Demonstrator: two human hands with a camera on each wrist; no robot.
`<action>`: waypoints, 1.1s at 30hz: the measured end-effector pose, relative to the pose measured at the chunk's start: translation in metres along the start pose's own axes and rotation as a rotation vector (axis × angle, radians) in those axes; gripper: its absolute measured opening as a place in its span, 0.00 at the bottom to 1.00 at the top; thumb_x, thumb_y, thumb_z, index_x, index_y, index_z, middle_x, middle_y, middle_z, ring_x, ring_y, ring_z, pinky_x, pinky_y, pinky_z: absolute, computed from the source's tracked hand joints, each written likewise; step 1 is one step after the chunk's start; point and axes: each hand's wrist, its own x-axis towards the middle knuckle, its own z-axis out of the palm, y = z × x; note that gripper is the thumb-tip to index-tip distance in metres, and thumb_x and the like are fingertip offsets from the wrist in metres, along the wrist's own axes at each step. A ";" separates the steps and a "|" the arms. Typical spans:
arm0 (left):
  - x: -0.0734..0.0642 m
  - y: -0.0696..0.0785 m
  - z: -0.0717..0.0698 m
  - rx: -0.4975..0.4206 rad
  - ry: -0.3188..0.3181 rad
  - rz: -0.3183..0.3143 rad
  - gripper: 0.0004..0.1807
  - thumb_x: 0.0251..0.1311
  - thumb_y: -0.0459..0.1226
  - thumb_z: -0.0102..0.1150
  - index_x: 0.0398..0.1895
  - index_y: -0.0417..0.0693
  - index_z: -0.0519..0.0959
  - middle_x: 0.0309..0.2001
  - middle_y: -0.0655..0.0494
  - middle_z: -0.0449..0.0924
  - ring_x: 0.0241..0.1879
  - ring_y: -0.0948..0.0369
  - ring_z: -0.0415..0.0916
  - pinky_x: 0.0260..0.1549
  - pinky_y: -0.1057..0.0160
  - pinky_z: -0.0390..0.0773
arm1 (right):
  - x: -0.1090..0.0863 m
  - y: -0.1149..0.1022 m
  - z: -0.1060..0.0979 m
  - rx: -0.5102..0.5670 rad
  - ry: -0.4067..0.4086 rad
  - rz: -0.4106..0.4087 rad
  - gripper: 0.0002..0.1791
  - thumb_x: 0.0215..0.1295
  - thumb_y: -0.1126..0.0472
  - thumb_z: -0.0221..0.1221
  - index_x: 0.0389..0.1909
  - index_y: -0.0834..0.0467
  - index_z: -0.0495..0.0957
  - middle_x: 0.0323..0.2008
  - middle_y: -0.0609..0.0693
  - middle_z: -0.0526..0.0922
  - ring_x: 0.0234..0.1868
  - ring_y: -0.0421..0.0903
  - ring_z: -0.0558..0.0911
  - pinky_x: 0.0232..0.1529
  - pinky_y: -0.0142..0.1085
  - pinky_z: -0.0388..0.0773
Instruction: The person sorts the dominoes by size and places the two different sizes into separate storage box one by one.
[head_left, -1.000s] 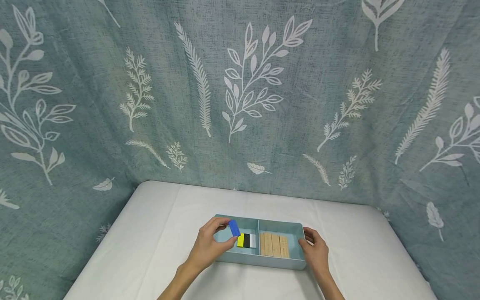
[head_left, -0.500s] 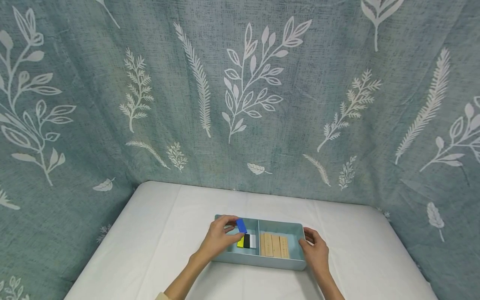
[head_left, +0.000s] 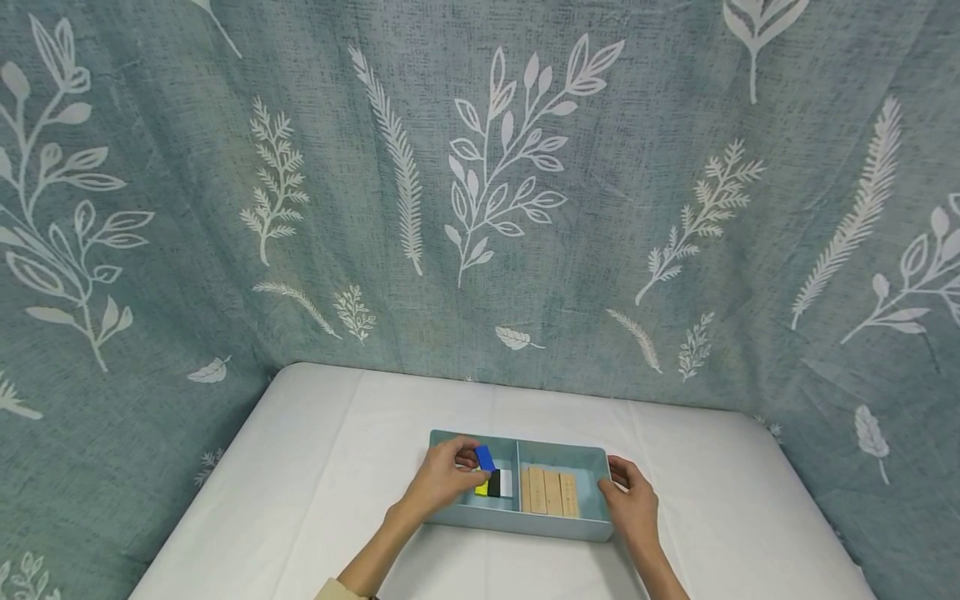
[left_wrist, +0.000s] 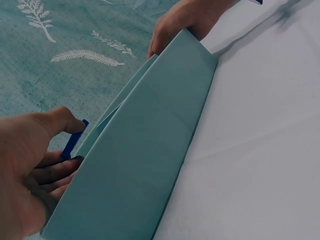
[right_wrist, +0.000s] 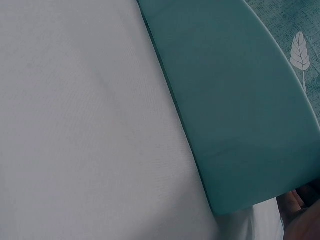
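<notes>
In the head view my left hand [head_left: 441,479] pinches a small blue block [head_left: 485,458] between thumb and fingers, tilted above the left compartment of a pale teal divided box [head_left: 525,522]. The left wrist view shows the blue block [left_wrist: 75,140] edge-on near the box wall [left_wrist: 135,145]. Beneath it, a yellow block [head_left: 482,489], a black block [head_left: 494,483] and a white block [head_left: 506,483] lie side by side; the yellow one is partly hidden. My right hand [head_left: 633,504] grips the box's right end wall, thumb at the rim.
Several wooden blocks [head_left: 553,493] lie in a row in the right compartment, beyond the divider [head_left: 518,475]. The box stands on a white-covered table [head_left: 360,467]. A green leaf-patterned curtain [head_left: 420,333] hangs behind and at both sides.
My left hand has moved right with the blue block, then slightly lower, bringing it over the yellow and black blocks. The right hand and box stay in place.
</notes>
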 end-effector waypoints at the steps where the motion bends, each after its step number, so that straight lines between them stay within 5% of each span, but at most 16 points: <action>1: 0.000 0.000 0.000 0.005 -0.005 -0.006 0.25 0.57 0.38 0.69 0.54 0.33 0.77 0.42 0.50 0.80 0.42 0.57 0.79 0.41 0.65 0.82 | 0.000 0.000 0.000 0.000 0.000 0.000 0.27 0.64 0.70 0.53 0.64 0.70 0.67 0.59 0.69 0.74 0.61 0.64 0.74 0.60 0.54 0.74; 7: 0.001 0.000 0.000 0.075 -0.022 -0.038 0.24 0.55 0.35 0.70 0.53 0.30 0.76 0.39 0.49 0.80 0.38 0.58 0.79 0.36 0.64 0.83 | 0.000 0.000 0.000 0.000 0.001 0.000 0.27 0.63 0.70 0.54 0.64 0.70 0.67 0.59 0.70 0.74 0.60 0.64 0.74 0.60 0.54 0.74; 20: 0.007 0.004 0.000 0.375 -0.084 -0.027 0.18 0.47 0.27 0.72 0.43 0.31 0.79 0.29 0.52 0.79 0.27 0.64 0.74 0.24 0.68 0.78 | 0.001 0.000 0.000 0.000 0.001 -0.001 0.26 0.63 0.70 0.54 0.64 0.70 0.67 0.59 0.69 0.74 0.60 0.64 0.75 0.59 0.53 0.75; 28: 0.010 0.005 0.002 0.588 -0.067 -0.011 0.16 0.40 0.26 0.74 0.35 0.33 0.81 0.28 0.48 0.82 0.27 0.59 0.77 0.26 0.62 0.81 | 0.001 0.000 0.000 -0.001 -0.001 -0.004 0.27 0.63 0.70 0.54 0.64 0.70 0.67 0.59 0.70 0.73 0.61 0.64 0.74 0.61 0.52 0.74; 33: 0.010 0.003 0.004 0.624 -0.075 -0.022 0.16 0.39 0.26 0.75 0.34 0.33 0.82 0.27 0.48 0.82 0.26 0.59 0.76 0.25 0.63 0.80 | 0.001 0.001 0.001 -0.005 0.003 -0.005 0.26 0.63 0.70 0.54 0.64 0.70 0.67 0.59 0.70 0.74 0.61 0.64 0.74 0.61 0.52 0.74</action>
